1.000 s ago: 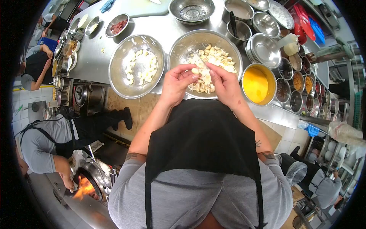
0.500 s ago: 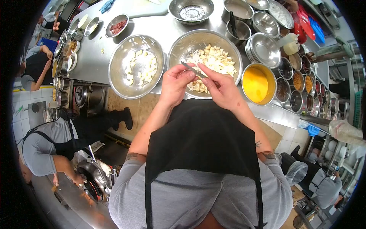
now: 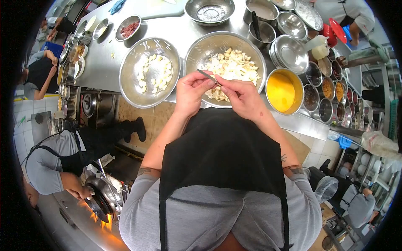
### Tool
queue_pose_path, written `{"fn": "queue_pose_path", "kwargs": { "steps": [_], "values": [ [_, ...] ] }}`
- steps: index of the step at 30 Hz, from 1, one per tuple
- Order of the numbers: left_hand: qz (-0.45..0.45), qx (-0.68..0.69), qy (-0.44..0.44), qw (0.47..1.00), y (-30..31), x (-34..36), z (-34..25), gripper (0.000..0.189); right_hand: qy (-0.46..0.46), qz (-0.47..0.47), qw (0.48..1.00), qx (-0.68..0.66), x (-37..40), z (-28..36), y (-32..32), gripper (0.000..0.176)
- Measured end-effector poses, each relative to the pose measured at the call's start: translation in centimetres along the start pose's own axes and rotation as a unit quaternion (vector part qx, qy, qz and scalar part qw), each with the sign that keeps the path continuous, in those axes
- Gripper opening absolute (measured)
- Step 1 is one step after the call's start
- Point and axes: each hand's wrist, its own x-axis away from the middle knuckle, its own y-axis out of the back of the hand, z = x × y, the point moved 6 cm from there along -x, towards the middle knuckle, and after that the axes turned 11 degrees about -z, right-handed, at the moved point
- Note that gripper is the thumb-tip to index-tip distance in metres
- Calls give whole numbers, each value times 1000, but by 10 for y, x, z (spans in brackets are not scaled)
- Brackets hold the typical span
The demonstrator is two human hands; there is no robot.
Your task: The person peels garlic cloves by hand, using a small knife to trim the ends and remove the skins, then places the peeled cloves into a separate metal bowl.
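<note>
My left hand [image 3: 190, 93] is pinched at the near left edge of a perforated metal bowl [image 3: 261, 50]; what its fingertips hold is too small to make out. Facing it, my right hand [image 3: 242, 96] grips a small knife [image 3: 205, 74], whose dark blade points up and left across my left fingertips. Pale, curved pieces [image 3: 234, 67] are heaped in this bowl, beyond my hands. To the left, a second perforated bowl [image 3: 125, 79] holds fewer, smooth pale pieces [image 3: 157, 71].
A pot of yellow liquid [image 3: 280, 91] stands right of the bowls, near stacked metal bowls [image 3: 292, 52]. Reddish pieces [image 3: 130, 29] fill a small bowl at the back left. A co-worker [image 3: 50, 163] at lower left holds a pan [image 3: 98, 198] over flames. Another person [image 3: 356, 14] stands at the far right.
My hands have shifted only slightly, with the knife still between them. Flames have flared under the co-worker's pan. A person has come into view at the upper right.
</note>
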Motion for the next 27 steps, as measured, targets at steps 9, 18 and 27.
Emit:
{"fn": "queue_pose_path", "kwargs": {
  "steps": [9,18,27],
  "values": [
    [15,55,60,997,-4,0,1,28,-145,-13,981,-128,1,-6,4,31],
    [13,60,68,996,6,-2,2,25,-237,2,963,-129,6,-40,9,33],
    [-26,33,84,996,22,1,15,29,-317,-27,937,-147,10,-46,18,40]
  ]
}}
